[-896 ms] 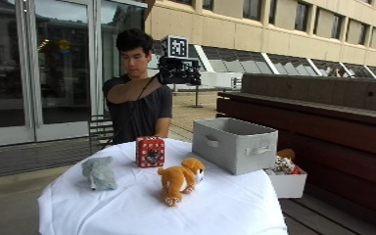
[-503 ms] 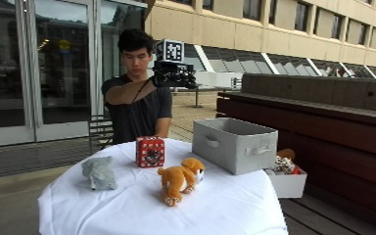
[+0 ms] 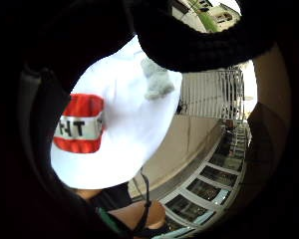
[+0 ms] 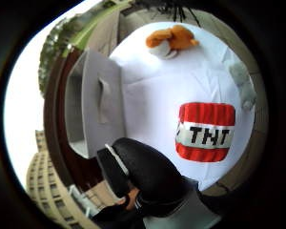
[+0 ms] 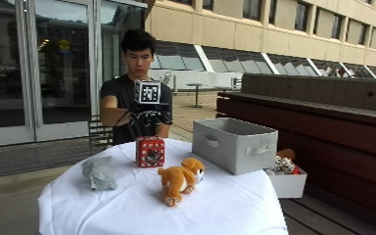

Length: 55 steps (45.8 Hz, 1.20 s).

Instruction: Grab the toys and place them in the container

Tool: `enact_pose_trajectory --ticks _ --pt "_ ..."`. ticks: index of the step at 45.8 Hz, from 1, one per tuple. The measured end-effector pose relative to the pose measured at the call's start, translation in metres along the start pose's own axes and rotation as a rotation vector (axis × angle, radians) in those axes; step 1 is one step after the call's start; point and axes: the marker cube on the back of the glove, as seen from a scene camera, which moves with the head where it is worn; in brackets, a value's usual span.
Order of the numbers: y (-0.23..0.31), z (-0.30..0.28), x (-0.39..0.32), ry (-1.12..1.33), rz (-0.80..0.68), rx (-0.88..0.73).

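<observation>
The right hand hovers directly above the red TNT block, fingers relaxed and holding nothing, positioned for a top grasp. The grey container stands beside the hand, well apart, open side up for loading.

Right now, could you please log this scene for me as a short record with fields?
Surface: round table with white cloth
Container: grey fabric bin, nothing visible inside from here
Toys on cloth: red TNT block, grey plush, orange plush dog
Gloved right hand: above the TNT block, holding nothing
Toys in container: none seen
</observation>
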Motion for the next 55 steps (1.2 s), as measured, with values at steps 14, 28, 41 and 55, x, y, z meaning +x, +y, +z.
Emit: enact_pose_trajectory --ticks 14,28,41,55 --pt "0.019 0.080 0.004 -0.028 0.006 -0.093" --pt "0.034 0.123 0.003 -0.087 0.005 -0.119" --pt "0.022 0.150 -0.001 0.008 0.138 0.097" --pt "0.017 0.139 -0.008 -0.098 0.016 0.048"
